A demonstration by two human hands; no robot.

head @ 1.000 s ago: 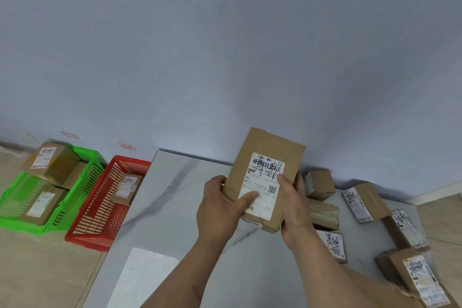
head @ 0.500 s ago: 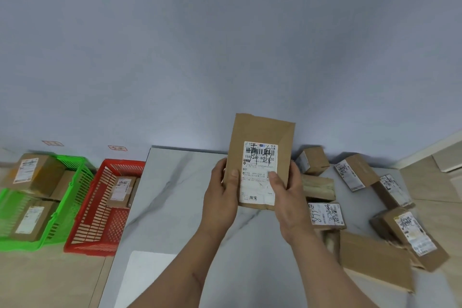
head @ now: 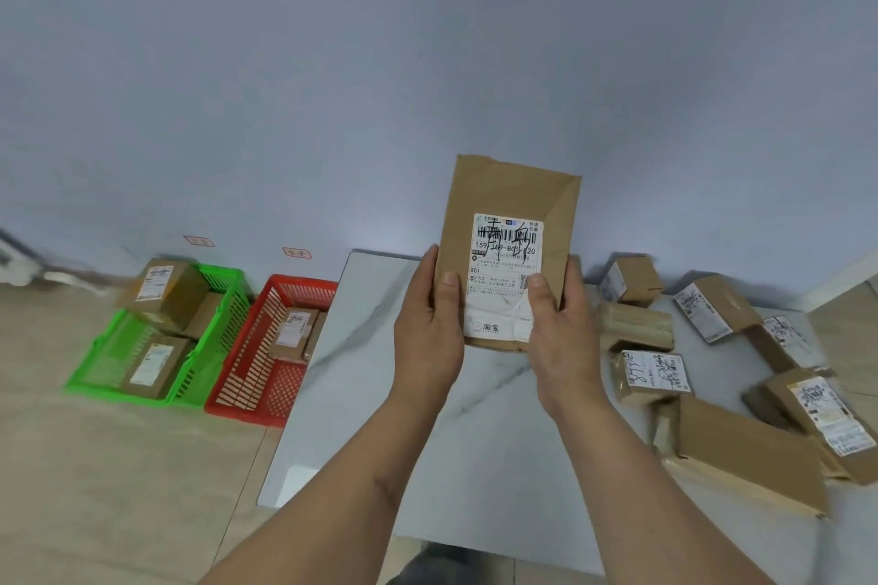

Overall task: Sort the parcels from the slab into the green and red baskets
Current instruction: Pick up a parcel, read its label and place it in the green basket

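Both forearms reach forward; the left hand (head: 430, 337) and right hand (head: 560, 337) grip the upright brown parcel (head: 508, 209) between them, thumbs on its label side.

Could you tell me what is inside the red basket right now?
The red basket holds brown parcels with a white label facing up, at its far end. There seem to be two side by side; the slab edge hides the rest.

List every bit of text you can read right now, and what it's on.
"159-169-801-020", digits uncertain: label of the held parcel.
"801": same label.
"淘宝": same label, bottom.
Black handwriting across its barcode: unreadable.
Other parcels' labels, wall stickers: too blurred.
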